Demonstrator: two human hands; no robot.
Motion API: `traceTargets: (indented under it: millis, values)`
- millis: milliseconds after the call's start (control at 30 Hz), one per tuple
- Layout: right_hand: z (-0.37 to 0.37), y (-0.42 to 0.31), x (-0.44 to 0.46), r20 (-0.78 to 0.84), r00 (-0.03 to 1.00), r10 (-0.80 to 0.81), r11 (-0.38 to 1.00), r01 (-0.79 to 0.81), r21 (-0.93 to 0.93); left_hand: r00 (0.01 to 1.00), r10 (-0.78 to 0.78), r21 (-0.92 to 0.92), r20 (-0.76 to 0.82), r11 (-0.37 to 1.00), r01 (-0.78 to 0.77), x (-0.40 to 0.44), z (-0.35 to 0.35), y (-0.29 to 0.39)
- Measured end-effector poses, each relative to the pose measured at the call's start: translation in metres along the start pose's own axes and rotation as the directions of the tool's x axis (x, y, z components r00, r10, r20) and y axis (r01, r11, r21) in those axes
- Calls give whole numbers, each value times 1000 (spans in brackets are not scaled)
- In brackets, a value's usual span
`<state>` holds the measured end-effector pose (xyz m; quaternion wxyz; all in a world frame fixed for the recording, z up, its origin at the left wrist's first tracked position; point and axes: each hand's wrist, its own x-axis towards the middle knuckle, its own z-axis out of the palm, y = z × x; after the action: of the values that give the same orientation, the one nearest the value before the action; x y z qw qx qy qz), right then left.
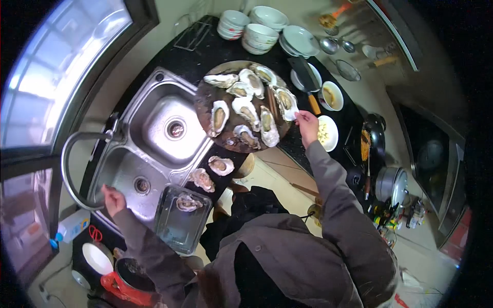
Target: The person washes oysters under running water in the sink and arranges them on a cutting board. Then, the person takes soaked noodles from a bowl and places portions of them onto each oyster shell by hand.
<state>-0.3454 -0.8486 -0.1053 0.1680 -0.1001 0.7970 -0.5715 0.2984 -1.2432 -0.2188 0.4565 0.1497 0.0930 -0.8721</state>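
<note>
My right hand (308, 127) pinches the lower edge of an opened oyster (284, 101) at the right rim of a round dark board (205, 115). Several more oysters on the half shell, such as one oyster (219, 117), lie on that board, beside a pair of brown chopsticks (272, 105). Over the smaller sink basin (120, 167), my left hand (114, 200) hangs near the end of the curved faucet (67, 159). Its fingers are loosely bent and apart, with nothing visible in them. Two oysters (211, 174) sit on the counter, and another oyster (188, 203) is in a clear tray (177, 238).
Stacked bowls (259, 38) and plates (300, 40) stand at the back. A cleaver (306, 82) lies across a bowl near my right hand. Nearby are a bowl of chopped garlic (328, 133) and a sauce bowl (333, 96). A wok (375, 138) and pot (389, 185) stand right.
</note>
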Motion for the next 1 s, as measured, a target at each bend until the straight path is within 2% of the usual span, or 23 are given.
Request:
traceTargets:
  millis: [33, 67, 100, 133, 167, 233, 300, 367, 433, 467, 533, 567, 667, 833, 933, 967, 1000]
  values:
    - [11, -16, -8, 42, 999, -23, 1000, 23, 13, 987, -112, 105, 113, 989, 100, 1, -8, -1]
    - [28, -28, -17, 69, 997, -27, 1000, 26, 15, 977, -79, 236, 200, 971, 30, 2, -5, -11]
    - [51, -41, -26, 169, 985, -26, 1000, 28, -9, 956, -56, 358, 287, 932, -53, 3, 0, -31]
    - [78, -53, -37, 268, 963, -23, 999, 33, -32, 994, 100, 518, 43, 848, -108, -4, 28, -59]
    - [107, -63, -50, 368, 930, -19, 998, 42, -54, 939, 295, 664, -179, 741, -106, -13, 60, -85]
    - [174, -78, -85, 537, 840, -76, 997, 71, 31, 942, 267, 835, -203, 550, 24, -31, 95, -121]
    - [249, -70, -119, 653, 749, -109, 994, 71, 84, 989, 122, 794, -87, 608, -5, -42, 98, -131]
    - [315, -75, -162, 738, 666, -112, 993, 49, 107, 986, 128, 761, -105, 649, -3, -51, 103, -136]
    - [365, -78, -204, 806, 580, -113, 992, 24, 122, 972, 212, 749, -100, 659, -66, -62, 105, -132]
    - [387, -77, -223, 813, 570, -119, 993, 72, 95, 962, 250, 749, -106, 657, -88, -65, 101, -126]
    - [418, -75, -253, 818, 559, -135, 984, 174, 43, 932, 330, 628, -149, 760, -168, -69, 90, -113]
    - [428, -73, -265, 832, 538, -137, 983, 177, 47, 924, 352, 625, -151, 758, -187, -72, 88, -107]
    - [446, -65, -289, 805, 551, -220, 954, 292, 61, 886, 457, 664, -76, 686, -297, -74, 83, -96]
    - [448, -57, -303, 826, 516, -225, 949, 307, 67, 768, 623, 726, -150, 596, -342, -64, 68, -89]
    - [447, -56, -312, 820, 533, -209, 927, 376, -7, 631, 776, 850, -5, 336, -406, -59, 50, -88]
    - [447, -58, -316, 824, 526, -208, 927, 375, -5, 624, 781, 851, -7, 333, -407, -61, 44, -86]
    - [447, -60, -319, 816, 512, -269, 900, 434, 25, 611, 792, 904, 19, 248, -349, -61, 38, -85]
